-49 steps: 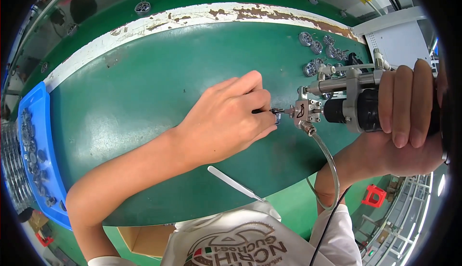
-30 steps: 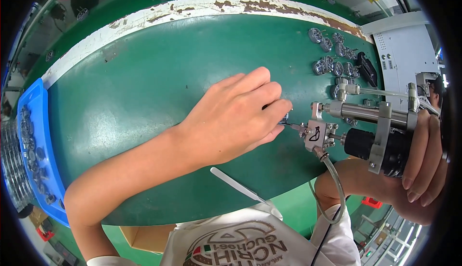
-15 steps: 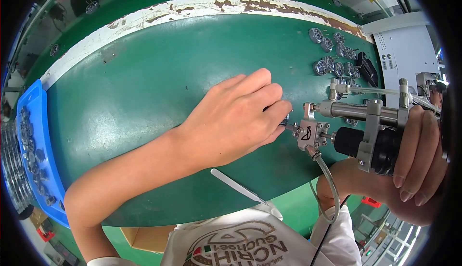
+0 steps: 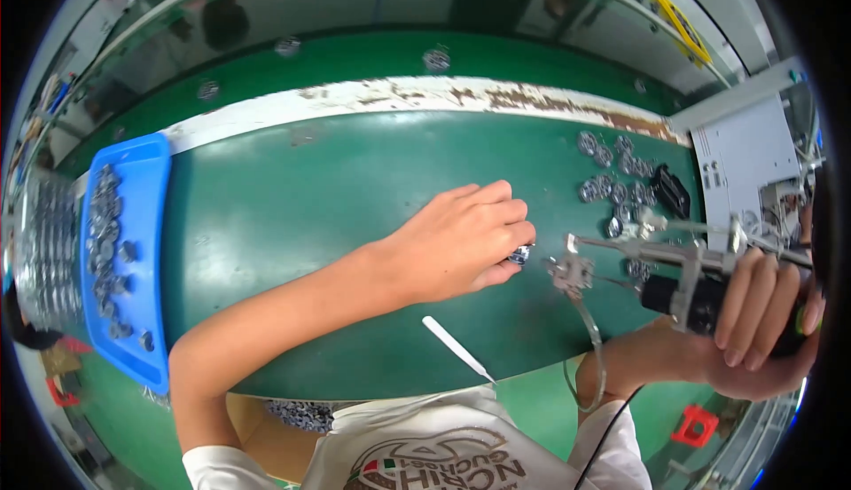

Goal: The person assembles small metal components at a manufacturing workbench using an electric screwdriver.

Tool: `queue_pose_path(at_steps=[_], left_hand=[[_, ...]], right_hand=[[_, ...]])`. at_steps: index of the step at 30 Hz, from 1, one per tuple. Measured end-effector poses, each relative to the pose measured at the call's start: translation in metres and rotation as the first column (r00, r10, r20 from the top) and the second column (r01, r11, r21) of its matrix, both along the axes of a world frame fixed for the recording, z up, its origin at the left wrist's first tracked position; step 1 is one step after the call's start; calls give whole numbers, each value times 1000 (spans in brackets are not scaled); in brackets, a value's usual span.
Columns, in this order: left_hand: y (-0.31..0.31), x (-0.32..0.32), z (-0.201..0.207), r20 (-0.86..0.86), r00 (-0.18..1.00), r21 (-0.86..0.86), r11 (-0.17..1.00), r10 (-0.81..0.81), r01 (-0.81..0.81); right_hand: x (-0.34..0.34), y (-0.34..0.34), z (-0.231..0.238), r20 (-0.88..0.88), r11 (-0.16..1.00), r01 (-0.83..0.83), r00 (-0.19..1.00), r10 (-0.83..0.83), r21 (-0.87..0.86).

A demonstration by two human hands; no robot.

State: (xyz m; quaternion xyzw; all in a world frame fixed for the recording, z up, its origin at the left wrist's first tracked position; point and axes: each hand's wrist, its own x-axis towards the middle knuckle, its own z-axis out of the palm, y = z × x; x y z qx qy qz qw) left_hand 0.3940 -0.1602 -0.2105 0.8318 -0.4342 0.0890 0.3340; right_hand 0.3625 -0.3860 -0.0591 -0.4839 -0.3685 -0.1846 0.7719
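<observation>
Over the middle right of the green bench, my left hand [image 4: 465,246] pinches a small round grey part [image 4: 520,256] between thumb and fingers. My right hand [image 4: 764,321] is wrapped round the black barrel of a metal dispensing tool [image 4: 572,270], with a clear hose [image 4: 596,348] hanging from its head. A short gap separates the tool's tip from the small part. Below my left hand lies a white-handled pointed tool [image 4: 456,345]; its exact kind I cannot tell.
Several similar round parts [image 4: 620,166] lie at the bench's right, beside a black object [image 4: 672,192] and a white machine [image 4: 749,157]. A blue tray [image 4: 164,250] of small parts stands left. Beyond the chipped white rail [image 4: 399,95] runs a green belt [image 4: 355,55] carrying parts.
The tool's tip, which met the small part in my left hand, now stands apart from it. The view has shifted, showing more of the belt and the blue tray.
</observation>
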Motion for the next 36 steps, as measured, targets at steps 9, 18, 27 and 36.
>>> queue_pose_path(at_steps=[9,18,27,36], left_hand=[[167,-68,109,262,655,314,580,708,-752],[155,6,82,83,775,157,760,626,-631],[29,166,-8,63,945,25,946,322,-324],[-4,86,8,215,973,-96,993,82,-62]], right_hand=[[-9,-32,-13,6,1000,23,1000,-23,1],[-4,-27,-10,2,993,-88,996,89,-74],[4,-10,-4,34,993,13,999,-9,-122],[5,-22,-9,-32,992,-10,999,6,-124]])
